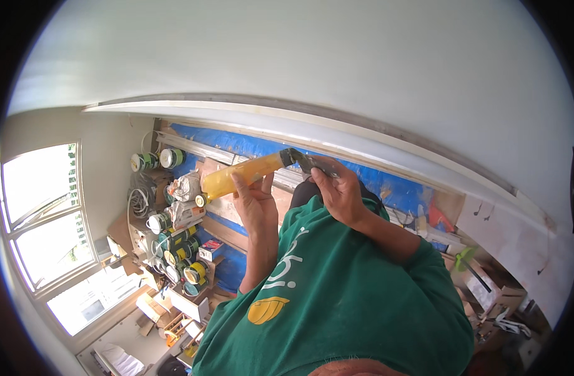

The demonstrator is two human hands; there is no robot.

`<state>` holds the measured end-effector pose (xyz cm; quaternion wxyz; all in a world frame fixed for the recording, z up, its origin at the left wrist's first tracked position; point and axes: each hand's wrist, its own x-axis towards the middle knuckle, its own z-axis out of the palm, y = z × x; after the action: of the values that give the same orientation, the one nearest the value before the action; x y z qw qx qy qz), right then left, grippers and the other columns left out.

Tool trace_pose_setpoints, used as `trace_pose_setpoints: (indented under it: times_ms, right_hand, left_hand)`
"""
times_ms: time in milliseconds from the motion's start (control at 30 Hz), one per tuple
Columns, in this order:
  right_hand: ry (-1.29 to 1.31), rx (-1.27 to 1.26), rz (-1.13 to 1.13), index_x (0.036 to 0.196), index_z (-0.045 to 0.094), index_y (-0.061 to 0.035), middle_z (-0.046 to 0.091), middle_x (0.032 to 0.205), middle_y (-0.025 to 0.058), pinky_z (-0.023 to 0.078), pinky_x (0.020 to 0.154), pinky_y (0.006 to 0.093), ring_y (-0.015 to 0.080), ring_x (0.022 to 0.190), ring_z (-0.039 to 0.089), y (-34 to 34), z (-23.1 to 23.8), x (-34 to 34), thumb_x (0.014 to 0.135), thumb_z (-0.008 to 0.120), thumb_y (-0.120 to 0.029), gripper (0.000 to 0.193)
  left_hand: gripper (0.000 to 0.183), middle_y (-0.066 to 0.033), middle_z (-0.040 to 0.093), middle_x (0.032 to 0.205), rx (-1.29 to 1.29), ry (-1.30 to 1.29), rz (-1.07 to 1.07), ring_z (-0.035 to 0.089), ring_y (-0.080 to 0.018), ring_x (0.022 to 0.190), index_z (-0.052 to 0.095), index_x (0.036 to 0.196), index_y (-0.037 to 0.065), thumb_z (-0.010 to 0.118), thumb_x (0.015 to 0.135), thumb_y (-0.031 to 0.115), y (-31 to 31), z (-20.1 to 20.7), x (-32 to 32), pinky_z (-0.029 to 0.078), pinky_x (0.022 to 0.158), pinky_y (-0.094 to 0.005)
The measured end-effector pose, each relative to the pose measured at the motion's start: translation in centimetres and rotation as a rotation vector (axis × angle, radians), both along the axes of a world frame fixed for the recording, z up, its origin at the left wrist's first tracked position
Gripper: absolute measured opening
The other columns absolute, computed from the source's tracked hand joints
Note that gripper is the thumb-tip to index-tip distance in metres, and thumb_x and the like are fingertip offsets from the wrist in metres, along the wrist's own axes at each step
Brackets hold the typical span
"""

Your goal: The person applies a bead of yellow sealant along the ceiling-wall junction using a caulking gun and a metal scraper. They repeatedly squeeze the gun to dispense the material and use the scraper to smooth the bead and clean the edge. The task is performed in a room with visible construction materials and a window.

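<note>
the person in the green shirt (pixel 349 294) holds a yellow cartridge tube (pixel 246 175) up in front of the chest, lying nearly level with its nozzle end tipped slightly higher. the left hand (pixel 257 203) is wrapped under the middle of the tube, fingers closed around it from below. the right hand (pixel 338 191) sits just beside the tube's dark nozzle end (pixel 290 156), pinched shut on a small dark tool (pixel 309 161) that touches that end (what kind of tool it is, i cannot tell, it is too small and blurred).

behind the tube runs a blue tarp (pixel 249 145) spread over the floor, with long pale boards (pixel 205 150) lying on it. left of the tube stands a cluster of paint cans (pixel 174 244) with green and yellow labels, two more cans (pixel 155 160) near the wall, and some crumpled bags (pixel 183 187) between them. further left of the cans a bright window (pixel 45 213) fills the wall. above the tube curves a white moulding strip (pixel 337 128) along the pale wall.
</note>
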<state>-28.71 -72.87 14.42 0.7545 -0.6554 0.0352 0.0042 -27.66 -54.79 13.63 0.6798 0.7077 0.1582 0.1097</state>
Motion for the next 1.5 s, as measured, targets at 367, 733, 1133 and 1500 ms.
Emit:
trace_pose_setpoints:
  times_ms: [367,733,1133,1500]
  right_hand:
    - [0.184,0.656,0.460,0.116,0.056,0.0004,0.062,0.106,0.0081,0.052,0.079,0.0308,0.0164,0.090,0.064,3.6,4.0,0.5,0.095,0.054,-0.008,0.023]
    - [-0.122,-0.507,-0.156,0.104,0.065,-0.0019,0.067,0.096,0.0161,0.048,0.082,0.0321,0.0256,0.090,0.065,3.2,4.9,10.9,0.092,0.055,-0.009,0.018]
    - [-0.040,-0.881,-0.062,0.105,0.061,-0.0028,0.060,0.071,0.0151,0.046,0.061,0.0317,0.0252,0.061,0.056,4.9,2.3,13.2,0.093,0.058,-0.012,0.016]
    - [-0.113,-0.874,-0.152,0.102,0.061,-0.0006,0.063,0.079,0.0187,0.048,0.063,0.0365,0.0345,0.069,0.061,5.4,1.9,13.2,0.091,0.058,-0.009,0.014]
  left_hand:
    - [0.057,-0.0180,0.052,0.119,-1.036,0.251,0.249,0.054,-0.0256,0.115,0.041,0.124,-0.003,0.060,0.091,0.040,3.3,-2.5,1.4,0.050,0.100,-0.0381]
    - [0.049,-0.0092,0.059,0.110,-0.377,0.348,0.001,0.061,-0.0214,0.103,0.053,0.114,0.001,0.071,0.084,0.035,12.3,-15.0,0.1,0.057,0.086,-0.0319]
    - [0.055,-0.0081,0.060,0.109,-1.182,0.498,0.132,0.061,-0.0192,0.100,0.052,0.114,0.001,0.074,0.080,0.039,14.9,-14.8,4.3,0.057,0.082,-0.0282]
    - [0.060,-0.0083,0.059,0.109,-1.306,0.601,0.282,0.062,-0.0186,0.097,0.048,0.117,0.000,0.074,0.081,0.041,15.0,-12.9,6.3,0.057,0.081,-0.0285]
